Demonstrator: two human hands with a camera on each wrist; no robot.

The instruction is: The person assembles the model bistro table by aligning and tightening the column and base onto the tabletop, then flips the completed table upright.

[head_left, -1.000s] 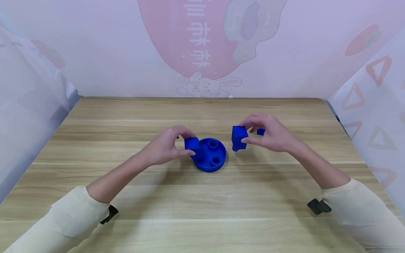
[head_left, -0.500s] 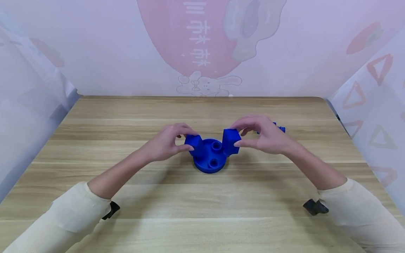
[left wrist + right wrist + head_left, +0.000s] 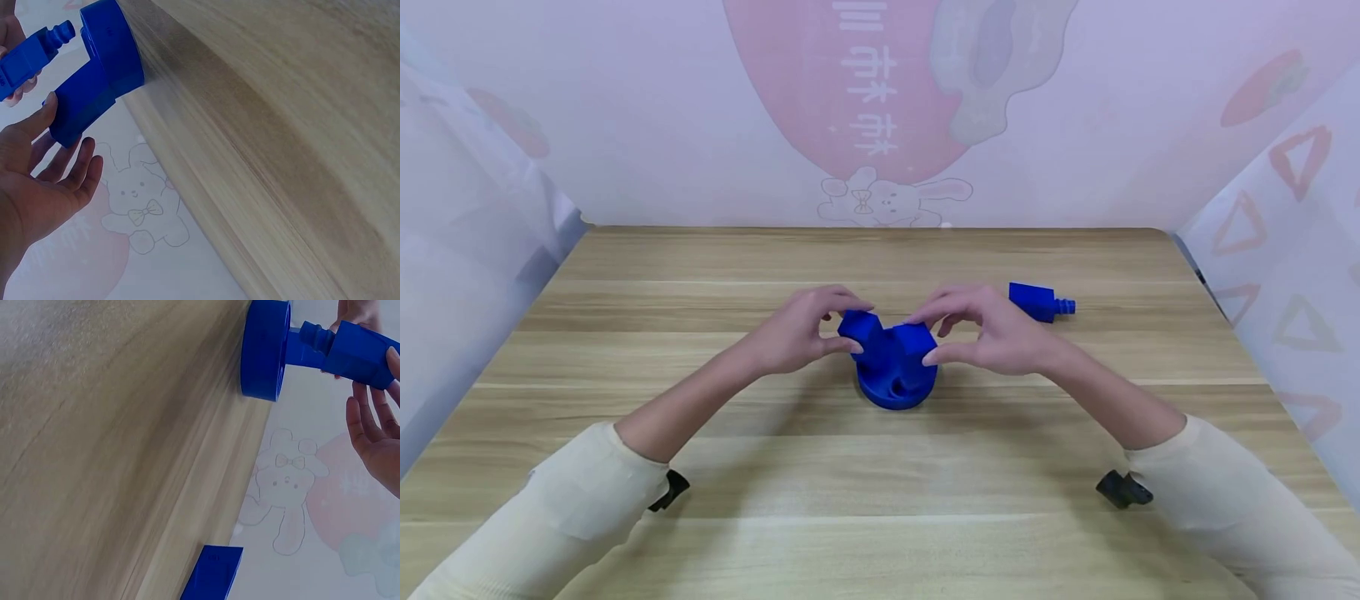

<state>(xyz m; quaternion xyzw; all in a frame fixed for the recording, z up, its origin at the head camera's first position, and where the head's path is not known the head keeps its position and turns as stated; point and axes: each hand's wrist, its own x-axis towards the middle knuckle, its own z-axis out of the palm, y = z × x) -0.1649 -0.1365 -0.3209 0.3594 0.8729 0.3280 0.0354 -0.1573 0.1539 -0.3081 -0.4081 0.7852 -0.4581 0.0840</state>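
Wooden table (image 3: 625,333), enclosed on three sides by printed pink backdrop panels (image 3: 662,125) (a bunny figure sits at the foot of the rear panel), carries all parts near its centre, within reach of both forearms.

Round blue base (image 3: 891,390) lies flat on the table between the two hands; one of its sockets shows open at the near side, which suggests the flat placement serves to keep the sockets facing upward to receive pegs. In the right wrist view the base (image 3: 265,350) appears edge-on.

Left hand (image 3: 793,337) pinches a blue square block (image 3: 861,329) between thumb and curled fingers; the block stands on the left part of the base, and the left wrist view shows it (image 3: 81,109) meeting the base face, probably held there to steady the assembly.

Right hand (image 3: 992,337) grips a second blue block (image 3: 913,342) from above, fingers arched over it; the right wrist view shows this block (image 3: 356,353) with its ribbed peg end pointing at the base, just short of full seating (judged from the visible peg).

A third blue pegged block (image 3: 1037,302) lies on its side, well apart to the right, untouched.
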